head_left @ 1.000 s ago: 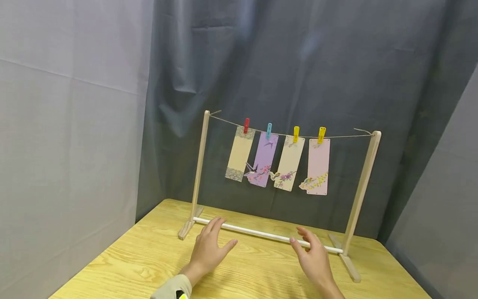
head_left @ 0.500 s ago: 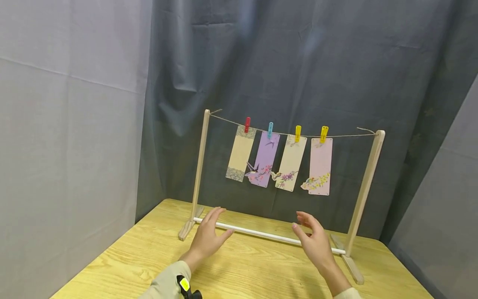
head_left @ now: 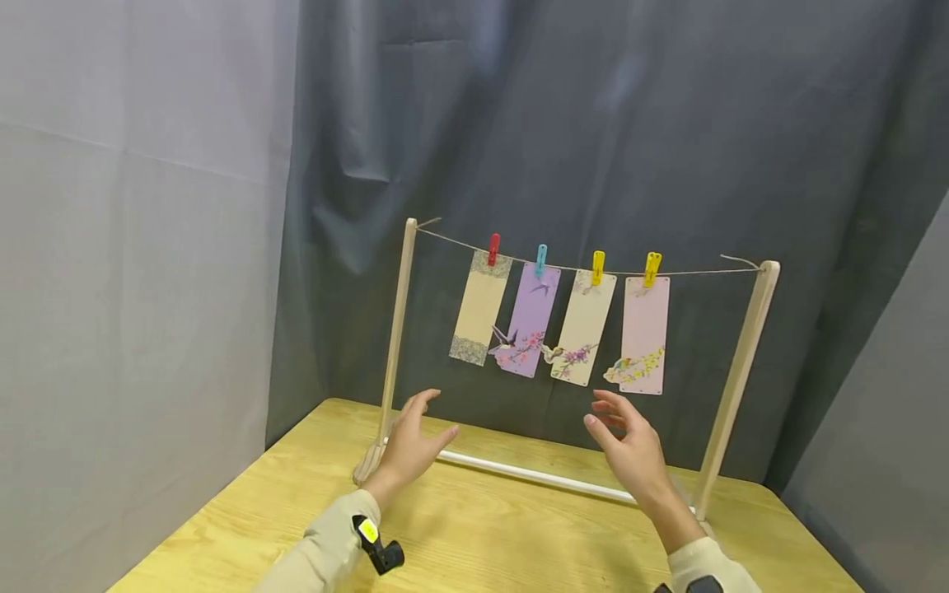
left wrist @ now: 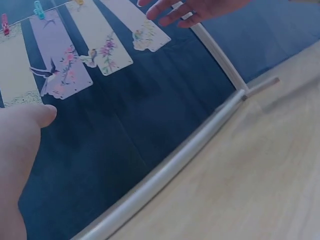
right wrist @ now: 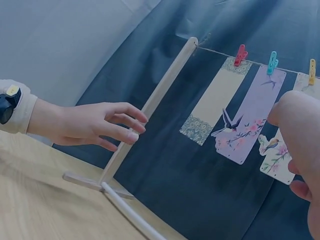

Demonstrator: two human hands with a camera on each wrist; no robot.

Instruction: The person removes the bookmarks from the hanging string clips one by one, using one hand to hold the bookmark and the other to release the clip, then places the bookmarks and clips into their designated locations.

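Observation:
My left hand is raised over the table before the rack's left side, fingers relaxed and holding nothing. Below the pink bookmark hovers my right hand, its fingers loosely bent around nothing. A string runs between two wooden posts, and bookmarks hang from it by small clothespins. From the left, a red clothespin grips a cream bookmark with lace-patterned ends. A blue clothespin carries a purple bookmark. Yellow clothespins hold a cream floral bookmark and the pink one.
The rack has a left post, a right post and a white rod low between them. It stands on a wood-grain table. Behind hangs a dark grey curtain; a pale curtain covers the left side.
Both hands have risen from near the white rod toward the hanging bookmarks. The right hand has also shifted slightly right, and the head view has shifted a little.

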